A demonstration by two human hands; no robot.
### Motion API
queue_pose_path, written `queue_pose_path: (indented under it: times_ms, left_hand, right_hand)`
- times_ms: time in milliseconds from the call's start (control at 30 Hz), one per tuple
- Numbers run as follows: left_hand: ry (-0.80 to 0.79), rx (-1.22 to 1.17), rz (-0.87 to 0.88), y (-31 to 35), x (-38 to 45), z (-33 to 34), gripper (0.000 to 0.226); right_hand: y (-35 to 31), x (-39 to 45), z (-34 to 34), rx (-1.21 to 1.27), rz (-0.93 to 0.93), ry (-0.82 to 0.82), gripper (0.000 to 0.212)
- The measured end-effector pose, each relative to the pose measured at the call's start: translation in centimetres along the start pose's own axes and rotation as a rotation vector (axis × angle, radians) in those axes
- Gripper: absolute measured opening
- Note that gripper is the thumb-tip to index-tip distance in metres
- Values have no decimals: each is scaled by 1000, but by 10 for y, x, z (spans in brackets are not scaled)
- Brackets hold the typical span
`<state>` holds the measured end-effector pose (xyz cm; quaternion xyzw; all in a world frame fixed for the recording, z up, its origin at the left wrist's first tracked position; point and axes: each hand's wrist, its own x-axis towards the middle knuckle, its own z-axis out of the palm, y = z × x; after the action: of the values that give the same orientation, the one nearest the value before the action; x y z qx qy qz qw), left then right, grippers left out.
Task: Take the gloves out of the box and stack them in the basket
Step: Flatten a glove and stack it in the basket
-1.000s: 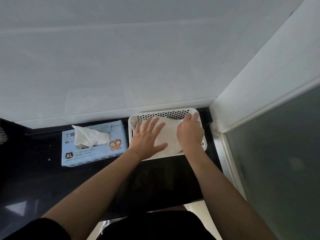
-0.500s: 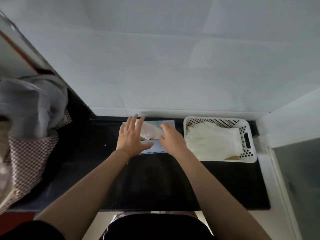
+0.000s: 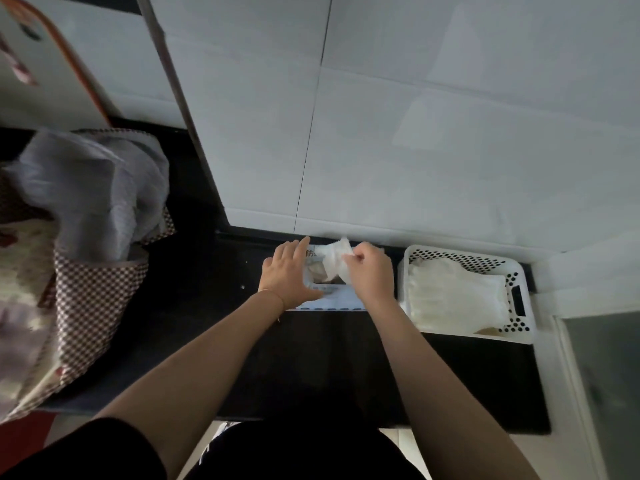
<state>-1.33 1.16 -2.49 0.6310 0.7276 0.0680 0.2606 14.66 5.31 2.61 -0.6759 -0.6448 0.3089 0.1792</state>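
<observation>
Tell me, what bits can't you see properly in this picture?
Head view only:
- Glove box: mostly covered by the left hand and right hand; its print is unreadable.
- How many gloves remain inside: hidden by the pulled glove.
- Basket: stack count unclear; the layers blend together.

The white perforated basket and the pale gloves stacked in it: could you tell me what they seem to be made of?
The white perforated basket looks like moulded rigid plastic: even round holes, smooth matte rim. The pale gloves look like thin, limp, translucent film, perhaps nitrile or plastic; I cannot tell which.
</observation>
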Motion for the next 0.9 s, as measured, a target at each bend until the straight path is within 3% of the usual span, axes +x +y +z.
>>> queue_pose_path:
  times_ms: [233,400,600,700,800,900]
  left_hand:
    - [-6,4,-7,-5,-4,-6,120]
    - [-7,7,-21,-1,-5,-7,120]
    - [7,7,-26,2,-7,3,112]
    - [13,23,-38,6,-10,5,86]
    - [-61,-109,-74,6,-10,-5,74]
    - [-45,-422,-136,3,-6,-24,61]
  right_hand:
    - [-22,0,-48,183,-104,190,21]
    - [-32,-20,-46,181,-213,142,17]
    - [-40,-47,-18,69,-270,-34,14]
    - [-58,-54,-29,213,-233,-13,15]
    - [-74,-47,-51,287,-228,54,10]
    - [-74,-40,-72,392,-100,53,17]
